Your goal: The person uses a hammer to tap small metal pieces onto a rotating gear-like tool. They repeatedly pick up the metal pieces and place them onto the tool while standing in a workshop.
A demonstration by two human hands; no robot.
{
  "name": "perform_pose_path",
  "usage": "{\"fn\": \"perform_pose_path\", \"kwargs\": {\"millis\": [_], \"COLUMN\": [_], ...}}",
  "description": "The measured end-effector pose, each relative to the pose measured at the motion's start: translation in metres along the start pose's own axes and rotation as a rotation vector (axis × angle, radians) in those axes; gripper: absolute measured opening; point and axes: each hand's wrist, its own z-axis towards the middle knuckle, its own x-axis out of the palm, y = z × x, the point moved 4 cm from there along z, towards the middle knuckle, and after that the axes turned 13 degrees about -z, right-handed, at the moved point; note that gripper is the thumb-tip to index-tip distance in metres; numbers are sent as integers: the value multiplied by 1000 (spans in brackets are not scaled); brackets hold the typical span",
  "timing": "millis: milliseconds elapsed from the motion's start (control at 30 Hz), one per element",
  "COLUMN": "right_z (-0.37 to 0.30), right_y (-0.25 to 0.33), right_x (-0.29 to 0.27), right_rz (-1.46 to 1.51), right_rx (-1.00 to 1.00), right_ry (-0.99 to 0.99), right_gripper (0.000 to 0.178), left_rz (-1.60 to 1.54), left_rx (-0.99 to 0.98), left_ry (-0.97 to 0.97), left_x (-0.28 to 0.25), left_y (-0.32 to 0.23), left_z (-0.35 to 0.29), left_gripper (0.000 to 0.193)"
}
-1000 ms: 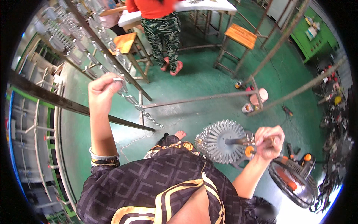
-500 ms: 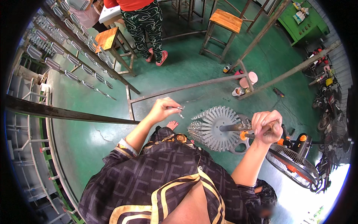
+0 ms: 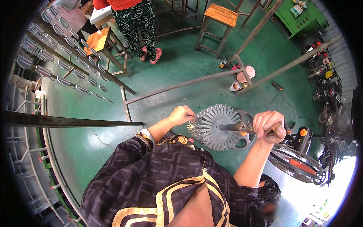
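My left hand (image 3: 182, 115) is at the left rim of a round grey metal rack (image 3: 216, 132) with many radial slots. Its fingers are pinched, and what they hold is mostly hidden against the rim. Small shiny metal pieces (image 3: 193, 126) hang close together along that left edge. A dark post (image 3: 230, 127) rises from the rack's centre toward my right side. My right hand (image 3: 269, 126) is closed around a rusty brown metal piece (image 3: 277, 128) at the post's upper end.
A fan (image 3: 298, 162) stands at my right. Ahead lie a metal frame bar (image 3: 181, 84), a pink bucket (image 3: 246, 74) and two wooden stools (image 3: 221, 15). A person in patterned trousers (image 3: 135, 26) stands beyond. Metal parts hang on a rack (image 3: 62, 68) at left; a bar (image 3: 68, 120) crosses there.
My left hand has moved right and down, bringing the small shiny metal pieces it pinched to the round rack's rim. My right hand keeps its grip. The view has shifted slightly.
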Motion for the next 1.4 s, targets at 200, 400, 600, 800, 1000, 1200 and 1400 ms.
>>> {"fn": "perform_pose_path", "kwargs": {"millis": [200, 400, 600, 800, 1000, 1200, 1400], "right_z": [-3, -4, -5, -5, -6, -4, -7], "right_y": [2, 1, 1, 2, 0, -4, 0], "right_x": [-2, -3, -2, 1, 0, -6, -4], "right_rz": [-2, 3, 10, 0, 40, 109, 63], "right_rx": [7, -1, -5, -9, -1, -53, -50], "right_ry": [-3, 7, 11, 4, 0, -28, -27], "right_gripper": [29, 30, 30, 30, 28, 28, 30], "left_rz": [31, 112, 104, 114, 157, 183, 794], "left_rx": [34, 69, 82, 77, 87, 399, 898], "left_ry": [29, 25, 19, 30, -26, -479, -1368], "left_x": [15, 23, 32, 32, 18, -138, -286], "left_y": [3, 1, 1, -3, -14, -163, -369], "left_z": [2, 2, 2, 3, 1, 8, -88], "left_gripper": [14, 14, 14, 14, 17, 16, 21]}}
